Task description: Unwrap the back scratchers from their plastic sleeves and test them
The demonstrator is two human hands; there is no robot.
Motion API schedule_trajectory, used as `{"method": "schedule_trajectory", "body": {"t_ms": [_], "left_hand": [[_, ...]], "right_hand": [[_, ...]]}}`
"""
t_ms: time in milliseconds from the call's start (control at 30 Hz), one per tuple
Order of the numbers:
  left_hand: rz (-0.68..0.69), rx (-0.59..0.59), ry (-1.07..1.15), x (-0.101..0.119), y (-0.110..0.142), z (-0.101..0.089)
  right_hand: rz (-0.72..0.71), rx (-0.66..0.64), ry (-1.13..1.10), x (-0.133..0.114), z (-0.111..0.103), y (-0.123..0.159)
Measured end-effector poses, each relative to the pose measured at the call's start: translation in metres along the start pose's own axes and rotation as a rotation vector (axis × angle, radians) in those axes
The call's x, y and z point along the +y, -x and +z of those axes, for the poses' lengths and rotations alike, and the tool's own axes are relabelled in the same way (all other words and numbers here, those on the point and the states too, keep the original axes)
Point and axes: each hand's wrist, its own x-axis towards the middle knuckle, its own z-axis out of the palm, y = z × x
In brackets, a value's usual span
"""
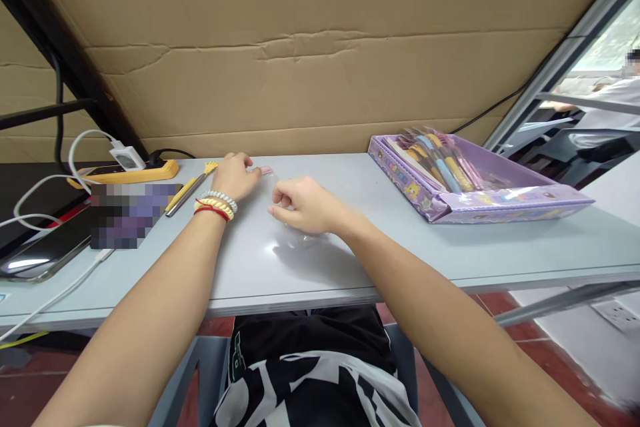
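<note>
- Clear plastic (307, 238), thin and hard to outline, is seen just below the right hand (303, 205); that hand is curled, its thumb drawn near the bent fingers, and whether any plastic is pinched there cannot be told.
- Farther forward, the left hand (236, 177) is lowered to the bench (240, 283) with fingers bent, the tips just beside a small pink tab (265, 171); whether the tab is gripped or only touched cannot be told.
- The tab seems to be joined to the plastic, though no seam can be made out.
- The step in hand is judged to be the handling of this plastic, steadied at the tab by the left hand and worked nearer the body by the right.
- For the next move, a light hold at the tab and a sure find of the plastic's edge would be called for; so clear an edge could easily be missed.
- Left of the left hand, two slim pens (179, 196) are laid side by side; past them are placed a phone (47, 250) and a yellow power strip (123, 177).
- Well to the right, wrapped pens (453, 163) are kept in a purple box (515, 203).
- Behind the bench, cardboard (310, 93) is stood as a wall.
</note>
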Motion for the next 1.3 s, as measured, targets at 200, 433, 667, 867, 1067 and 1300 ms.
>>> {"method": "schedule_trajectory", "body": {"t_ms": [200,433,667,867,1067,1300], "left_hand": [[0.142,-0.231,0.024,0.012,0.009,0.01],[0.217,-0.379,-0.03,0.021,0.014,0.009],[0.414,-0.458,0.134,0.031,0.025,0.004],[0.487,-0.397,0.393,0.04,0.03,0.008],[0.35,-0.394,0.027,0.039,0.024,0.019],[0.394,-0.501,0.025,0.041,0.028,0.012]], "right_hand": [[0.159,0.068,0.142,0.006,-0.034,-0.002],[0.471,-0.149,0.295,0.036,-0.082,0.0],[0.364,0.041,0.317,0.08,-0.057,0.011],[0.218,0.022,0.288,0.095,-0.021,0.013],[0.265,-0.196,0.27,0.091,-0.011,0.008],[0.155,-0.122,0.213,0.091,-0.019,0.011]]}}
